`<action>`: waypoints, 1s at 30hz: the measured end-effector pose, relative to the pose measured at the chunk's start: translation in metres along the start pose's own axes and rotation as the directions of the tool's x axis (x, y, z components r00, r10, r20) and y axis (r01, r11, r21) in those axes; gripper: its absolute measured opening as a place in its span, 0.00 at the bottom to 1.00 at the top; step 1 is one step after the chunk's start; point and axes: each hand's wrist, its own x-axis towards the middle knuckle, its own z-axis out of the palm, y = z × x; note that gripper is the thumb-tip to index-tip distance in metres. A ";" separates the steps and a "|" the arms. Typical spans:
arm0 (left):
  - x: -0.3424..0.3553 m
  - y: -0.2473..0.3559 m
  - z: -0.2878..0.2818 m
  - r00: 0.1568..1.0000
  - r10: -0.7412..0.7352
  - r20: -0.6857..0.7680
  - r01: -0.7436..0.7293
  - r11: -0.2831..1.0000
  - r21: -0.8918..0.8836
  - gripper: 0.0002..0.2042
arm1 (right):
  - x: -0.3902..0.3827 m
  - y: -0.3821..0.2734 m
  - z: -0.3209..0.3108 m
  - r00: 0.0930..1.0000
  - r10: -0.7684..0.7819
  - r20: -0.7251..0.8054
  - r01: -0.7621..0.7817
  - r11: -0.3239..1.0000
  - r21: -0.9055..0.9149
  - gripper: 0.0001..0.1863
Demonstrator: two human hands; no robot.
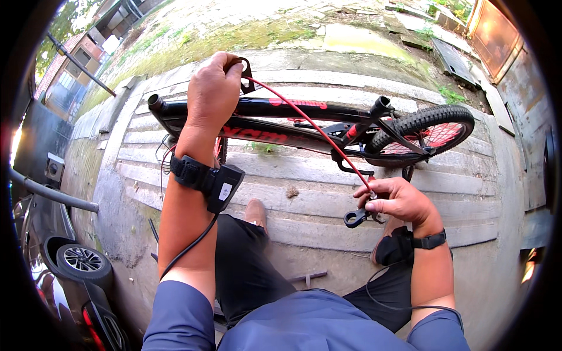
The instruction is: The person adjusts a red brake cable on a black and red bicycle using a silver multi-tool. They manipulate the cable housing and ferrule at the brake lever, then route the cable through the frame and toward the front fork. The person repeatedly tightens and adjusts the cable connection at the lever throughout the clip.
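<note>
A thin red cable point(304, 120) runs taut between my two hands, sloping down to the right above a black bicycle frame. My left hand point(215, 85) is raised over the frame, its fingers closed on a flat black bracket point(247, 75) at the cable's upper end. My right hand point(404, 202) pinches the cable's lower end near a silver fitting. There a black ring-shaped clamp point(355, 218) pokes out below the fingers; the rest is partly hidden. The bicycle frame point(181, 109) has red markings, a bare head tube at left and an open seat tube point(381, 105) at right.
A knobby rear wheel point(430, 134) with red spokes is at right; the front wheel is mostly behind my left arm. Concrete slats point(293, 228) lie underneath. A small metal T-shaped piece point(307, 277) is by my legs. A dark car point(70, 275) stands at left, a rusty door point(494, 38) far right.
</note>
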 end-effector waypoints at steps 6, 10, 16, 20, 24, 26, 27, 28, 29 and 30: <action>-0.028 0.024 0.017 0.986 0.160 -0.052 -0.164 0.981 -0.102 0.08 | -0.005 0.000 -0.003 0.999 -0.033 -0.021 0.033 0.999 0.010 0.18; -0.041 0.029 0.022 0.951 0.299 -0.076 -0.304 0.951 -0.064 0.07 | -0.006 0.003 -0.004 0.999 -0.042 -0.006 0.042 0.999 0.010 0.19; -0.074 0.032 0.027 0.899 0.360 -0.249 -0.388 0.919 -0.069 0.09 | -0.006 -0.013 -0.002 0.999 -0.032 0.005 0.032 0.999 -0.042 0.20; -0.113 0.038 0.045 0.891 0.429 -0.147 -0.453 0.854 -0.256 0.08 | -0.006 -0.005 -0.004 0.999 0.018 0.037 -0.023 0.989 0.143 0.19; -0.158 0.037 0.068 0.903 0.409 0.131 -0.319 0.843 -0.433 0.07 | 0.001 0.006 0.001 0.998 -0.024 0.057 0.016 0.989 0.144 0.19; -0.178 0.035 0.079 0.888 0.365 0.279 -0.181 0.836 -0.518 0.06 | 0.003 0.001 0.008 0.995 0.065 0.082 -0.077 0.984 0.163 0.19; -0.186 0.036 0.083 0.865 0.348 0.362 -0.107 0.832 -0.545 0.06 | 0.003 -0.001 0.011 0.990 0.109 0.091 -0.123 0.977 0.173 0.19; -0.190 0.036 0.086 0.837 0.365 0.407 -0.095 0.831 -0.549 0.05 | 0.006 0.003 0.014 0.992 0.098 0.079 -0.109 0.984 0.140 0.19; -0.195 0.033 0.091 0.812 0.361 0.458 -0.066 0.837 -0.543 0.06 | 0.010 0.009 0.016 0.993 0.094 0.074 -0.102 0.989 0.108 0.19; -0.197 0.033 0.095 0.792 0.359 0.495 -0.048 0.844 -0.534 0.06 | 0.015 0.014 0.016 0.994 0.092 0.065 -0.097 0.992 0.076 0.18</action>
